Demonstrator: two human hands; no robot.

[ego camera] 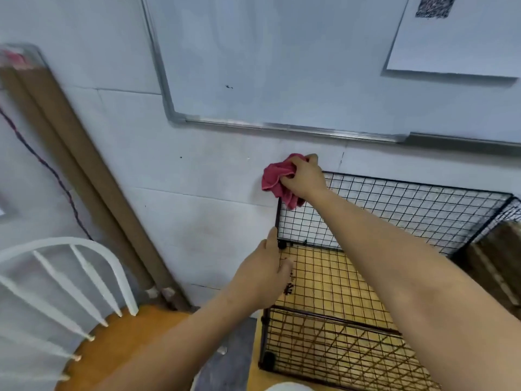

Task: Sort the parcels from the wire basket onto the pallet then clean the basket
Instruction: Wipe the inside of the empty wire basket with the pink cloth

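A black wire basket (394,210) stands against the wall, and I see no parcels inside it, only the yellow floor through its mesh. My right hand (303,176) grips a bunched red cloth (277,179) and holds it against the basket's far left top corner. My left hand (267,266) holds the basket's left edge lower down, thumb up along the corner post and fingers at the mesh. The wooden pallet (496,258) shows partly at the right, beyond the basket.
A white whiteboard (282,66) hangs on the wall above the basket. Brown cardboard tubes (84,176) lean against the wall at left. A white-backed chair with an orange seat (112,345) stands close at lower left.
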